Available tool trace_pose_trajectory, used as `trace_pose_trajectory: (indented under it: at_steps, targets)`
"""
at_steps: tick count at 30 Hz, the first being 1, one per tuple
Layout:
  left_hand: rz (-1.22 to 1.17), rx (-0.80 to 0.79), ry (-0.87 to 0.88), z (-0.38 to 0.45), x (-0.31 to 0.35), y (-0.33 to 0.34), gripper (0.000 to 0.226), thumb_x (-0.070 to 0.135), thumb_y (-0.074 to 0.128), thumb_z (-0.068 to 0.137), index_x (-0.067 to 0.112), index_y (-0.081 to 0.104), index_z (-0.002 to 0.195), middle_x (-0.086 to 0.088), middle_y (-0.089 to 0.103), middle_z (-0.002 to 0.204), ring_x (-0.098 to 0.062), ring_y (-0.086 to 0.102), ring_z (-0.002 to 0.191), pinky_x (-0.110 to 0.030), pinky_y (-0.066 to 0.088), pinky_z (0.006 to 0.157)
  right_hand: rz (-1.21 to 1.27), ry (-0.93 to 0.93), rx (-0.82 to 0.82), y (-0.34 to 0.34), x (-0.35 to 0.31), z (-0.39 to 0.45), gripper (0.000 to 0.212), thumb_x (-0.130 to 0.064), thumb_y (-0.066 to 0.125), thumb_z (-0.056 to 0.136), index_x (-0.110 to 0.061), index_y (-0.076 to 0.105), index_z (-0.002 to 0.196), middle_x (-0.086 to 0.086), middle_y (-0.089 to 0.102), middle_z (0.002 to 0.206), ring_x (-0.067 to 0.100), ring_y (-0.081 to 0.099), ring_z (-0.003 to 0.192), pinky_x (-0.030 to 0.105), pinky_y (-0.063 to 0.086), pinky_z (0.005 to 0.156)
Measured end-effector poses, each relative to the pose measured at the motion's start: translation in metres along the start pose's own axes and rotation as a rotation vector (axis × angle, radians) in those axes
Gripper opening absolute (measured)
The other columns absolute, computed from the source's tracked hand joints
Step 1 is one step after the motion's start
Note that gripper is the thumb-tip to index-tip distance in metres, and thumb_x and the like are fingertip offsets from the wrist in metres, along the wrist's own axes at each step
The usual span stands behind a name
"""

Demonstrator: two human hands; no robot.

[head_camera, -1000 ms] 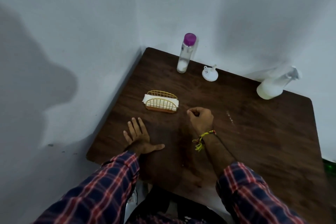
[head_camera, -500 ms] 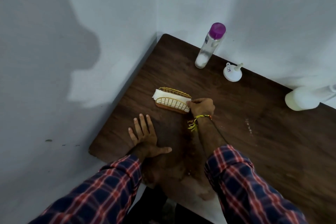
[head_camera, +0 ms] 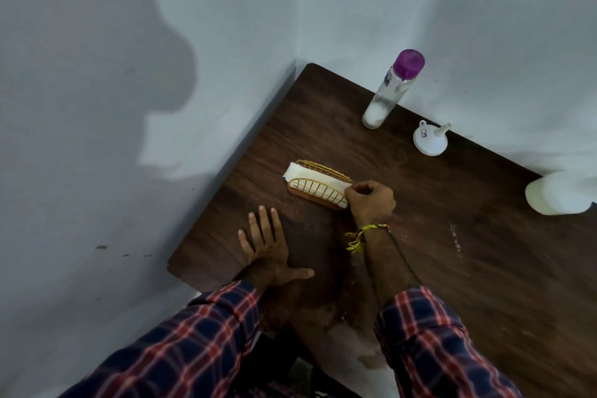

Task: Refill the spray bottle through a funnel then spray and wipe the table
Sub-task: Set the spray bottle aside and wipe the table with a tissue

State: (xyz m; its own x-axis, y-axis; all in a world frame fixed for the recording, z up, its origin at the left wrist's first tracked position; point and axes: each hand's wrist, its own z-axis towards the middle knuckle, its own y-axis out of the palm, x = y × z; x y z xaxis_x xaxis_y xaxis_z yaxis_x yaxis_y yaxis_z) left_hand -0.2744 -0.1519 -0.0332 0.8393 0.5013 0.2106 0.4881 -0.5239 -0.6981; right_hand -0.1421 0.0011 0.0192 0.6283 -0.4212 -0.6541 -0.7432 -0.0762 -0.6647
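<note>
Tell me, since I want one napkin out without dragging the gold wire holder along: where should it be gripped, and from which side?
Probably pinch the top corner of the napkins at the holder's end nearest the right hand, then pull upward. They stand on edge between the wire sides, so only the top edge and ends are free. The left hand, flat on the table, could steady the holder.

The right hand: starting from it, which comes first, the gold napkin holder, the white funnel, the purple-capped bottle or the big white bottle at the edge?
From the right hand:
1. Gold napkin holder, touching its fingertips, just to its left.
2. White funnel, farther back, by the wall.
3. Purple-capped bottle in the back corner and big white bottle at the frame's right edge: too close to call.
</note>
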Motion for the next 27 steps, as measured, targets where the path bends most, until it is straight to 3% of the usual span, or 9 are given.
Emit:
trace_pose_trajectory:
  at_steps: [3, 5, 10, 14, 17, 22, 27]
  targets:
    - [-0.005, 0.008, 0.001, 0.001, -0.001, 0.001, 0.159, 0.093, 0.057, 0.047, 0.006, -0.039, 0.140, -0.020, -0.046, 0.145, -0.043, -0.039, 0.136, -0.065, -0.016, 0.109, 0.094, -0.026, 0.045, -0.002, -0.003, -0.001, 0.008, -0.019, 0.075, 0.075, -0.022, 0.067, 0.074, -0.003, 0.068, 0.076, 0.015, 0.067, 0.077, 0.022, 0.048, 0.065]
    - [-0.006, 0.013, 0.001, 0.000, -0.001, 0.002, 0.159, 0.093, 0.056, 0.047, 0.006, -0.038, 0.141, -0.020, -0.045, 0.146, -0.043, -0.038, 0.136, -0.065, -0.015, 0.111, 0.163, -0.068, -0.002, -0.001, -0.002, -0.001, 0.010, -0.015, 0.075, 0.076, -0.018, 0.067, 0.080, 0.000, 0.070, 0.080, 0.016, 0.069, 0.078, 0.022, 0.051, 0.061]
    - [-0.011, -0.012, 0.001, -0.003, 0.002, -0.002, 0.158, 0.090, 0.059, 0.050, 0.006, -0.037, 0.142, -0.020, -0.044, 0.147, -0.043, -0.038, 0.136, -0.065, -0.015, 0.111, 0.294, -0.238, -0.119, -0.006, 0.000, -0.006, 0.021, -0.012, 0.080, 0.078, -0.017, 0.062, 0.087, 0.002, 0.072, 0.084, 0.014, 0.072, 0.080, 0.027, 0.060, 0.068]
    - [-0.016, -0.003, -0.014, -0.003, 0.002, -0.002, 0.159, 0.092, 0.059, 0.048, 0.006, -0.037, 0.142, -0.020, -0.043, 0.148, -0.043, -0.037, 0.137, -0.066, -0.014, 0.111, 0.310, -0.519, -0.040, -0.011, -0.011, -0.020, 0.013, -0.010, 0.071, 0.082, -0.016, 0.062, 0.088, 0.001, 0.069, 0.081, 0.017, 0.068, 0.073, 0.034, 0.059, 0.066]
    - [-0.021, 0.004, -0.024, -0.003, 0.004, -0.002, 0.160, 0.092, 0.059, 0.047, 0.006, -0.037, 0.142, -0.020, -0.043, 0.148, -0.042, -0.038, 0.137, -0.066, -0.014, 0.110, 0.358, -0.616, 0.007, -0.017, -0.019, -0.034, 0.009, -0.009, 0.067, 0.085, -0.016, 0.061, 0.088, -0.002, 0.066, 0.080, 0.018, 0.066, 0.072, 0.038, 0.057, 0.065]
    - [-0.035, -0.038, -0.032, -0.004, 0.005, -0.006, 0.159, 0.087, 0.064, 0.049, 0.007, -0.038, 0.141, -0.019, -0.044, 0.147, -0.041, -0.039, 0.136, -0.064, -0.017, 0.109, 0.479, -0.694, 0.104, -0.044, -0.036, -0.061, 0.013, -0.001, 0.065, 0.086, -0.011, 0.059, 0.091, 0.000, 0.065, 0.085, 0.014, 0.065, 0.074, 0.023, 0.053, 0.066]
    - [-0.044, -0.035, -0.041, -0.012, 0.005, -0.009, 0.160, 0.089, 0.063, 0.047, 0.008, -0.038, 0.142, -0.019, -0.044, 0.147, -0.041, -0.038, 0.137, -0.064, -0.016, 0.109, 0.616, -0.641, 0.193, -0.095, -0.019, -0.083, 0.011, 0.002, 0.064, 0.089, -0.006, 0.057, 0.093, 0.008, 0.064, 0.087, 0.017, 0.063, 0.077, 0.028, 0.054, 0.072]
